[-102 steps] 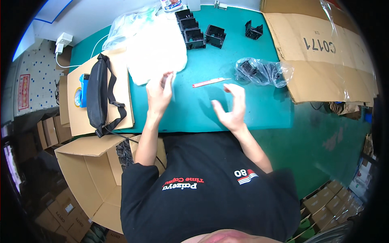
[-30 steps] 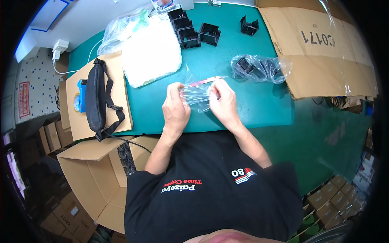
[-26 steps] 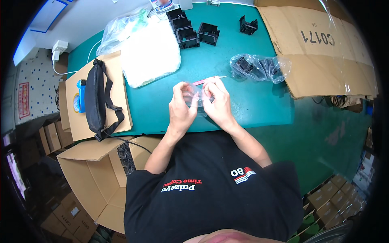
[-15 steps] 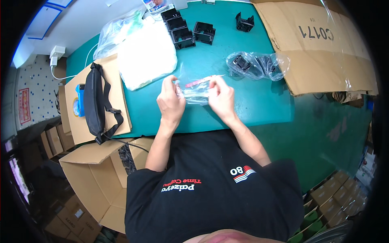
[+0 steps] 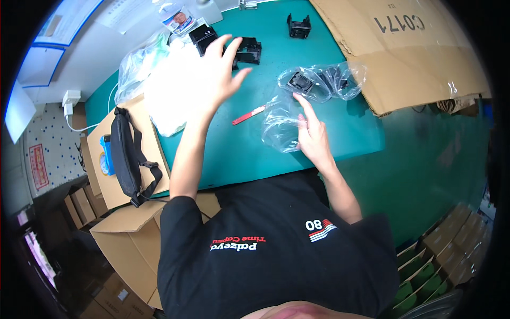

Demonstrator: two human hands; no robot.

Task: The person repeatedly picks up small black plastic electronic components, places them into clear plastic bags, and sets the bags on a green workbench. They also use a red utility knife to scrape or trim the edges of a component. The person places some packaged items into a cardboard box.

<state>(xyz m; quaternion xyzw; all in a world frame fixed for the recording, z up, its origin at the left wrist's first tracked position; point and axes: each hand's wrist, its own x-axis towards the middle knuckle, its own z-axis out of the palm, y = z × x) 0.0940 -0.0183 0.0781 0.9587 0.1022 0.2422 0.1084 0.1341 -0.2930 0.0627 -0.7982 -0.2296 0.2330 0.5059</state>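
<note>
My left hand (image 5: pixel 220 72) is stretched out with its fingers spread. It is over the near side of the black plastic housings (image 5: pixel 248 50) and partly hides them. A clear plastic bag (image 5: pixel 279 127), which looks empty, hangs crumpled at my right hand (image 5: pixel 316 139). The thumb and curled fingers of that hand grip the bag's edge, while the index finger points away from me. Left of the bag, a slim red stick-like thing with a pale end (image 5: pixel 247 116) lies on the green mat. Just beyond my right fingertip are clear bags with black parts inside (image 5: pixel 302 82).
A white bag (image 5: pixel 170 90) lies on the left beside a black belt pouch (image 5: pixel 126 154) on cardboard. One black housing (image 5: pixel 299 26) stands apart at the back. A large carton (image 5: pixel 409 64) is at the right; an open carton (image 5: pixel 127 250) sits below the table's left edge.
My left hand has let go of the clear bag and moved away and left to the housings. My right hand moved slightly right with the bag. The red thing now lies uncovered.
</note>
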